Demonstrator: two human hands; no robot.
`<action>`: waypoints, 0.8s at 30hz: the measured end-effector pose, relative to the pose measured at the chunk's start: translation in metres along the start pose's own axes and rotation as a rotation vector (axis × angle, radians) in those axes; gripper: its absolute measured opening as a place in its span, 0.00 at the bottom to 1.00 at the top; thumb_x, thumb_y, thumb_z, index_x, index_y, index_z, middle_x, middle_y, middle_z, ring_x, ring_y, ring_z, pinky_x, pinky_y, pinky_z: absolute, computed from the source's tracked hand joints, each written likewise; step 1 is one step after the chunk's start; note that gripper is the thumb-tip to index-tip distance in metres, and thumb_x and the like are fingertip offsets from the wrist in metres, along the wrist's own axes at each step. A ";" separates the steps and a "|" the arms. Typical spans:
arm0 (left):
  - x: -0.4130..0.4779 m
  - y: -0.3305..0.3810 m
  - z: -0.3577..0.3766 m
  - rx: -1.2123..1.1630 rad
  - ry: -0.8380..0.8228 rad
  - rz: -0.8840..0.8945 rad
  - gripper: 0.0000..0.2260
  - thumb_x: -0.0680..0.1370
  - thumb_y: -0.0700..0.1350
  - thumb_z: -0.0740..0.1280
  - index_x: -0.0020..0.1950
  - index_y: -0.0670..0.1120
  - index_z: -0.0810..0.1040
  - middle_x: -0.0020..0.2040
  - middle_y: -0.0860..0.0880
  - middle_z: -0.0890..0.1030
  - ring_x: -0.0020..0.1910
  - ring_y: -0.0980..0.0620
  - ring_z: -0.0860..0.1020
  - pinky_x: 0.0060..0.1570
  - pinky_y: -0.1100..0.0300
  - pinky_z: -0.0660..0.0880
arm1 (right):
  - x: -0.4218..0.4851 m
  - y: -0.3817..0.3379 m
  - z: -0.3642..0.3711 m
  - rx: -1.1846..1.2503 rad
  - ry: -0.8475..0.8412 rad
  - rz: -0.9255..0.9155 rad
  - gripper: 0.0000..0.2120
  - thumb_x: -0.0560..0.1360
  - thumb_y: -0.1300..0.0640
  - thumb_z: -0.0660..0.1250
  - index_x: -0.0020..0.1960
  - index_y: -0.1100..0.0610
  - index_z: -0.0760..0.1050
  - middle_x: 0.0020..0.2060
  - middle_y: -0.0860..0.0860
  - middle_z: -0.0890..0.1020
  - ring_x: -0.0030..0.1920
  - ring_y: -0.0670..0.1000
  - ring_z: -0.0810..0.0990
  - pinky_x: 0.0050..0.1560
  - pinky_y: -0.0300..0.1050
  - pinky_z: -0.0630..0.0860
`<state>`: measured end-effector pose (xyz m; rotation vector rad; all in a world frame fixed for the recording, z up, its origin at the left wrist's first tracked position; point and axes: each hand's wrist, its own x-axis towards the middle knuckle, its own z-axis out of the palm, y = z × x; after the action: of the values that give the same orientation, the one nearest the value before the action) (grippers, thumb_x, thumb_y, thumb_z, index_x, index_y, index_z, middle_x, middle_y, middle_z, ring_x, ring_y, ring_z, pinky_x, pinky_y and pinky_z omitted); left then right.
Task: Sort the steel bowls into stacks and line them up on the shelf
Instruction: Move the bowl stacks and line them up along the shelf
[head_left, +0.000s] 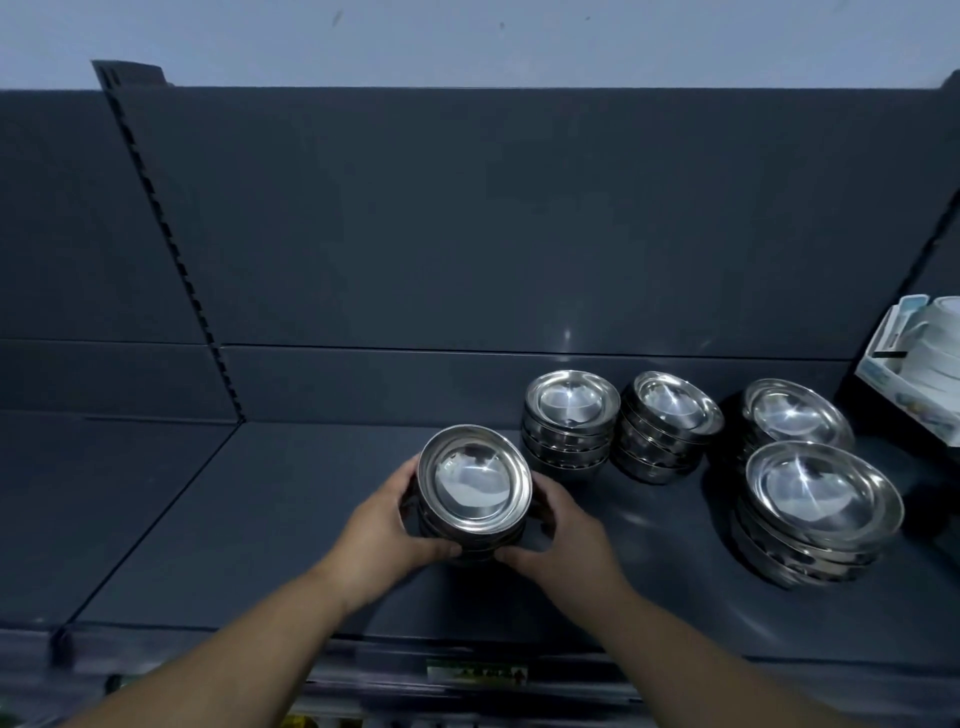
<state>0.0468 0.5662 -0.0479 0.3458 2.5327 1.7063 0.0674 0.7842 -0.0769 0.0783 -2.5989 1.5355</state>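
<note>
Your left hand (387, 525) and right hand (558, 535) clamp 1 bowl stack (474, 480), frame centre. 4 stacks (570, 410) already on shelf (260, 519), right. This stack left to align.

At my far right a pale open carton (883, 387) holds a stack of white dishes (937, 338), cut off by the frame edge. Ahead of me stands a dark grey back panel (519, 218), with a slotted upright (171, 244) slanting down its left side. A pale wall (467, 41) shows above it. Low in front of me is a blurred green label (477, 673)
</note>
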 end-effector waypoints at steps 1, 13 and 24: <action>0.000 0.000 -0.001 0.003 -0.007 0.000 0.43 0.59 0.36 0.81 0.71 0.51 0.67 0.62 0.56 0.79 0.63 0.59 0.76 0.69 0.52 0.69 | -0.001 -0.001 0.000 0.000 -0.002 0.002 0.40 0.58 0.55 0.80 0.64 0.36 0.68 0.51 0.29 0.79 0.56 0.28 0.74 0.55 0.23 0.68; 0.000 -0.003 -0.001 0.029 0.044 0.000 0.50 0.59 0.40 0.83 0.75 0.54 0.61 0.63 0.62 0.75 0.66 0.62 0.71 0.65 0.68 0.63 | 0.004 -0.013 -0.007 -0.012 -0.026 -0.026 0.45 0.59 0.53 0.80 0.72 0.43 0.64 0.61 0.37 0.77 0.63 0.36 0.72 0.65 0.34 0.68; -0.001 -0.006 0.001 0.011 0.041 -0.029 0.49 0.60 0.42 0.82 0.75 0.52 0.61 0.65 0.57 0.76 0.67 0.60 0.71 0.69 0.62 0.64 | 0.009 -0.015 -0.016 -0.040 -0.045 -0.030 0.40 0.59 0.54 0.81 0.64 0.34 0.66 0.50 0.23 0.74 0.56 0.24 0.70 0.53 0.17 0.63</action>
<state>0.0473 0.5649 -0.0542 0.2771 2.5628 1.7078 0.0616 0.7909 -0.0554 0.1490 -2.6486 1.4881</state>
